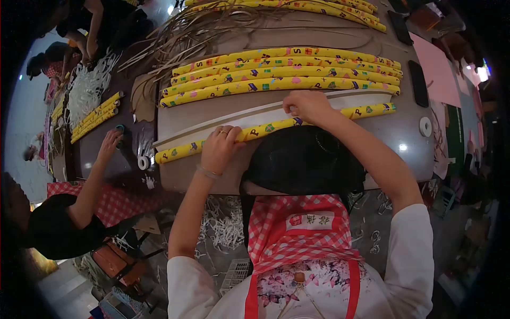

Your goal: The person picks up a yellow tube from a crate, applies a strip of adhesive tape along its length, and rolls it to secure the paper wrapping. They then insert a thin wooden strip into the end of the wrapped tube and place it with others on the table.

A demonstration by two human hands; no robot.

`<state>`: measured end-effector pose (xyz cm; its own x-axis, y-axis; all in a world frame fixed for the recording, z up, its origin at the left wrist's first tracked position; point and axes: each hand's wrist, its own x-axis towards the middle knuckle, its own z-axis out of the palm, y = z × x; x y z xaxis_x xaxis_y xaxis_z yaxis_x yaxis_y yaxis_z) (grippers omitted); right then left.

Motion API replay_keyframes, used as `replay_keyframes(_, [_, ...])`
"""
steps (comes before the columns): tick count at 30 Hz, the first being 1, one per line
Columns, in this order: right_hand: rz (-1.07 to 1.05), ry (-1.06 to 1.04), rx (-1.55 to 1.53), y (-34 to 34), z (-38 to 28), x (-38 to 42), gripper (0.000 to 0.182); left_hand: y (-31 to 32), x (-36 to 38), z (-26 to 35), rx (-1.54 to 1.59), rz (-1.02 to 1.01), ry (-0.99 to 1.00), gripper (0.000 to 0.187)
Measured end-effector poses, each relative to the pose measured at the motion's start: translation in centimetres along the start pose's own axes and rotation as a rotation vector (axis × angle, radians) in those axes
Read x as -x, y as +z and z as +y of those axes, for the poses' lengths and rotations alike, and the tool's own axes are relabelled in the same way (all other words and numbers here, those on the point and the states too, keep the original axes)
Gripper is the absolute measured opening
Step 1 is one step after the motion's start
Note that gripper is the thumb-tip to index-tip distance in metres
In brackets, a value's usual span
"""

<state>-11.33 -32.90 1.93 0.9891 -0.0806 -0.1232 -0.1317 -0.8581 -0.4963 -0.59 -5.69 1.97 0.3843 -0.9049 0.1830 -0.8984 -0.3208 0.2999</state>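
Observation:
A long yellow wrapping paper roll (272, 127) with printed letters and gift pictures lies across the table in front of me. My left hand (220, 148) wraps over its left part, fingers bent around it. Farther right, my right hand (309, 106) is closed in a pinch above the roll, beside a thin grey-beige strip (212, 124). Whatever those fingertips hold is hidden. The strip runs along a white surface (178, 118) just behind the roll. Several similar yellow rolls (281, 85) lie side by side beyond it.
Brown ribbons (196, 34) are heaped at the back left. White tape rolls (425, 126) sit at both sides, and a dark phone-like slab (418, 84) lies right. A black rounded thing (303, 162) sits at the front edge. At left, a co-worker's hand (110, 141) touches a teal object.

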Motion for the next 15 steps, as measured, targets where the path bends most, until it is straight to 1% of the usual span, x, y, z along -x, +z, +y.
replay_keyframes(5, [-0.033, 0.041, -0.009, 0.1, 0.1, -0.2, 0.007, 0.5, 0.3, 0.5, -0.052, 0.027, -0.004, 0.039])
replay_keyframes(7, [-0.058, 0.075, -0.002, 0.2, 0.2, -0.3, 0.01, 0.8, 0.4, 0.6, -0.065, 0.08, -0.006, 0.04])
replay_keyframes(8, [-0.053, 0.091, 0.005, 0.2, 0.2, -0.2, 0.01, 0.5, 0.3, 0.9, -0.054, 0.083, 0.009, 0.04])
replay_keyframes(9, [-0.022, 0.073, -0.011, 0.1, 0.0, 0.0, 0.006, 0.0, 0.1, 1.2, -0.105, 0.08, -0.003, 0.04])
replay_keyframes(11, [0.037, 0.052, -0.04, 0.2, 0.2, 0.2, 0.004, 0.0, -0.1, 1.8, -0.16, 0.048, -0.042, 0.038])
replay_keyframes(13, [0.073, 0.077, -0.049, 0.5, 0.2, 0.3, 0.005, 0.5, -0.3, 1.1, -0.18, 0.064, 0.005, 0.036])
replay_keyframes(14, [0.042, 0.106, -0.041, 0.5, 0.1, 0.3, 0.004, 0.7, -0.5, 0.8, -0.221, 0.08, 0.023, 0.034])
replay_keyframes(15, [0.013, 0.132, -0.035, 0.6, 0.1, 0.2, 0.008, 0.7, -0.9, 0.6, -0.21, 0.081, 0.049, 0.034])
